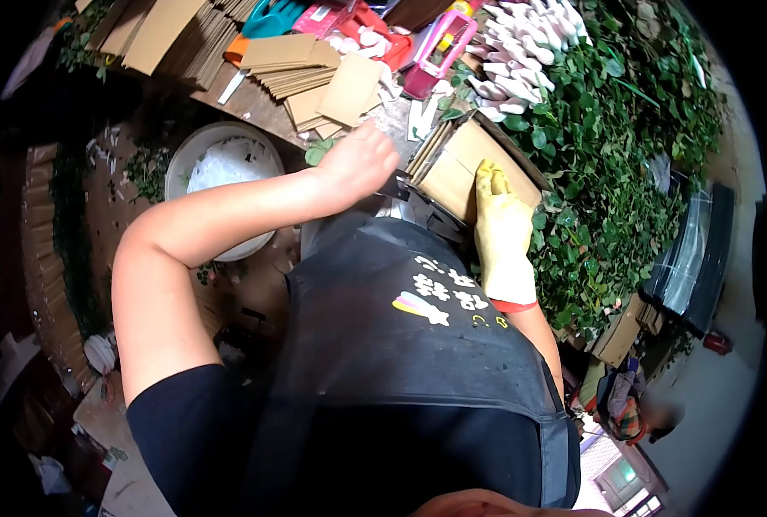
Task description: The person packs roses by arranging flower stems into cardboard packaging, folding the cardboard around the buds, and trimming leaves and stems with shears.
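Observation:
My left hand (362, 164), bare, is curled closed near the table's front edge; what its fingers hold, if anything, is hidden. A dark object (395, 184) shows beside its wrist. My right hand (500, 220) wears a pale yellow glove, its fingers lying on the face of a brown cardboard piece (452, 168). That cardboard sits tilted in a dark-edged holder in front of the apron, with more sheets at its left side. Loose cardboard pieces (349, 90) lie on the table beyond my left hand.
A white bucket (177, 172) with white material stands at left. Stacked cardboard (164, 34), a pink tool (439, 52) and white-wrapped bundles (521, 52) are at the back. Leafy stems (582, 164) fill the right side. A person (629, 401) is at lower right.

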`<move>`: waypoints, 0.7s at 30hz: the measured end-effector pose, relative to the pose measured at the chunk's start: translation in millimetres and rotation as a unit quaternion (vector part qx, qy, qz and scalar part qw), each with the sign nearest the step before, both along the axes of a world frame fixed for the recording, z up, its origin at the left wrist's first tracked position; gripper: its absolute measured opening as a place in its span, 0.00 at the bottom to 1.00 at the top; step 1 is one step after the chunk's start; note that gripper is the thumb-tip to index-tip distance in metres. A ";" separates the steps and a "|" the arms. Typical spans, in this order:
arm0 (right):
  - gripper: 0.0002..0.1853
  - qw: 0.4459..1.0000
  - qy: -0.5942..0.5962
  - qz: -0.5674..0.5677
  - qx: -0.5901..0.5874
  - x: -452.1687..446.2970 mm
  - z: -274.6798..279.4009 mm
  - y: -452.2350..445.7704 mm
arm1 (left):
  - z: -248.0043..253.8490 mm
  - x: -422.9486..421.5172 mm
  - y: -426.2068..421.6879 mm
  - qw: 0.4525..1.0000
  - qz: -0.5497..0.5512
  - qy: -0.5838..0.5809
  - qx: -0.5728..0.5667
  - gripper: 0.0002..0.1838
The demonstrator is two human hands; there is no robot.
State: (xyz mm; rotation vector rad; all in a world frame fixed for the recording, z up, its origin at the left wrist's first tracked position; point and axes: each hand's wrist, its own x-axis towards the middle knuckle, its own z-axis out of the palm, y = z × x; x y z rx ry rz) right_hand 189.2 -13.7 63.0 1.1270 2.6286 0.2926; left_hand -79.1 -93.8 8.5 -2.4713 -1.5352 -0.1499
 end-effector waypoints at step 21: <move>0.30 1.000 -0.007 -0.023 0.007 -7.7 5.9 -4.8 | -28.7 -29.7 125.7 0.998 -0.032 -0.014 0.043 0.09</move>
